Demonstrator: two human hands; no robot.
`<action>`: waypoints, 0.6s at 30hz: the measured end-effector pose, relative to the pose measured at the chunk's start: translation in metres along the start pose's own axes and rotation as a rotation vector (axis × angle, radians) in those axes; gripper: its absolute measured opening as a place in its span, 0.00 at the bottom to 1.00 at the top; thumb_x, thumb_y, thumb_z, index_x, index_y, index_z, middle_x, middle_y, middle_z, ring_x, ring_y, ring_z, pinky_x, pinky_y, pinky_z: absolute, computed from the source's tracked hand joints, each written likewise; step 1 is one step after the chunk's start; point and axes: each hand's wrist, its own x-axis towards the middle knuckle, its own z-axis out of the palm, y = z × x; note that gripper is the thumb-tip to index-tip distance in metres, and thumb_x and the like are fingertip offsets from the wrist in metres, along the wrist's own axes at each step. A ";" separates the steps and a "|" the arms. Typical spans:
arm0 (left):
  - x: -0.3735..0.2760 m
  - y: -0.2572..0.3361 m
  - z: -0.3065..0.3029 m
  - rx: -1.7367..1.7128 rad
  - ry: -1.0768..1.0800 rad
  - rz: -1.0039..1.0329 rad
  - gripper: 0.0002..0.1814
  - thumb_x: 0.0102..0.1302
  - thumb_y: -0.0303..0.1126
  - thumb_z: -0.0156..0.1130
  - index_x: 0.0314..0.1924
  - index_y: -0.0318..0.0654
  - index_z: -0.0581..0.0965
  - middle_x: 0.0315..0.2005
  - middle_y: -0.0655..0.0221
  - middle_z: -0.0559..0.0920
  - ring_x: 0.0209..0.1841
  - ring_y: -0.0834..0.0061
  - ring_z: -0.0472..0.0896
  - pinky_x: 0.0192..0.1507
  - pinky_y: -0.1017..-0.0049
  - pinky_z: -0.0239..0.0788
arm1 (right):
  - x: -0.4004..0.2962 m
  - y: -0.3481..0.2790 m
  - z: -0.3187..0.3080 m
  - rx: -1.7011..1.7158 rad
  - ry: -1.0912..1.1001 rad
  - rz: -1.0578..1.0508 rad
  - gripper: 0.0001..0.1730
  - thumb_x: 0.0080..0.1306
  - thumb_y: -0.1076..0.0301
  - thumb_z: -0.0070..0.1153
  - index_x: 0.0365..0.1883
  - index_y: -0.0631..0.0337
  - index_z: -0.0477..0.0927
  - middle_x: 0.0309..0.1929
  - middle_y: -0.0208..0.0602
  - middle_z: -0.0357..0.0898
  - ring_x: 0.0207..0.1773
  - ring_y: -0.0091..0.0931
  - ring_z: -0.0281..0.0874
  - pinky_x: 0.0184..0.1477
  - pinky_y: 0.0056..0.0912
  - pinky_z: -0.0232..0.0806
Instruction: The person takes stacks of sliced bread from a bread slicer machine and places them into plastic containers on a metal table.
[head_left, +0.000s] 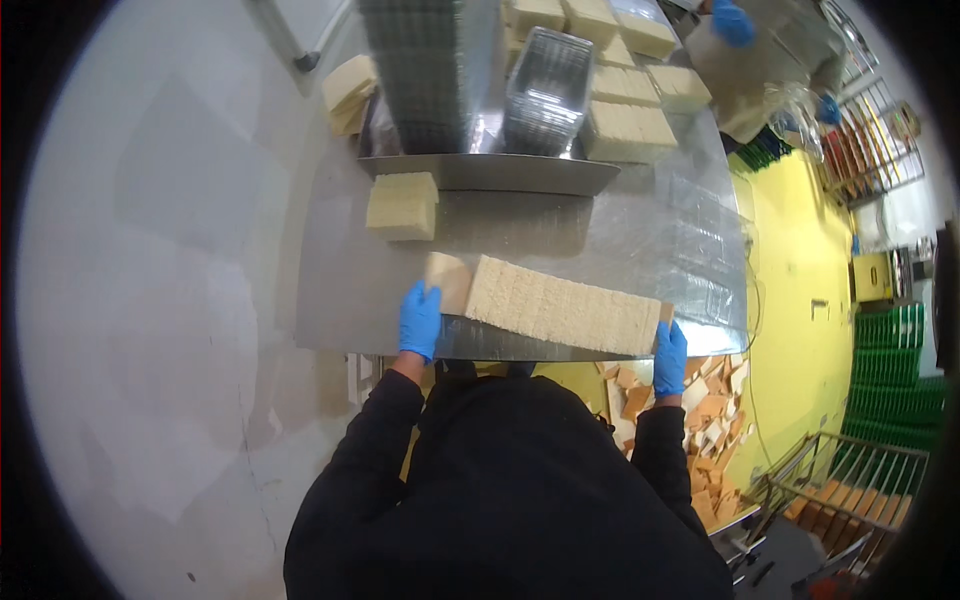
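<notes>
A long row of sliced crustless bread (566, 306) lies near the front edge of a metal table (337, 300). My left hand (420, 319), in a blue glove, holds a bread slice (448, 281) leaning at the row's left end. At the right end, my right hand (670, 358), also gloved in blue, grips a thin brown-faced end slice (666, 313) against the row. Beyond my left hand stands a small block of sliced bread (402, 206), in front of a raised metal ledge (491, 174).
Stacked clear plastic trays (547, 90) stand behind the ledge, with bread blocks (630, 131) beside them. Clear plastic lids or trays (697, 255) lie at the table's right. Below is a container of bread offcuts (709, 420). A co-worker (765, 67) stands at the far right.
</notes>
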 end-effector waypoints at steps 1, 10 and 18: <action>0.003 0.005 -0.003 0.056 0.016 -0.057 0.20 0.76 0.38 0.52 0.52 0.25 0.76 0.43 0.59 0.82 0.46 0.66 0.79 0.52 0.66 0.71 | 0.000 0.004 -0.007 -0.021 0.007 -0.017 0.19 0.76 0.60 0.49 0.48 0.70 0.79 0.39 0.41 0.82 0.41 0.31 0.76 0.45 0.42 0.67; -0.090 0.176 0.063 -0.249 -0.256 0.750 0.26 0.75 0.34 0.55 0.68 0.30 0.68 0.65 0.54 0.73 0.63 0.60 0.76 0.63 0.63 0.70 | -0.095 -0.088 -0.030 0.422 0.264 0.070 0.21 0.76 0.62 0.49 0.60 0.68 0.74 0.54 0.41 0.78 0.54 0.30 0.76 0.58 0.33 0.68; -0.146 0.217 0.209 0.460 -1.269 1.224 0.37 0.61 0.32 0.65 0.72 0.42 0.67 0.68 0.51 0.70 0.69 0.49 0.69 0.71 0.54 0.58 | -0.147 -0.001 -0.103 0.953 0.484 0.414 0.03 0.71 0.65 0.54 0.36 0.49 0.75 0.33 0.20 0.70 0.37 0.15 0.72 0.41 0.23 0.71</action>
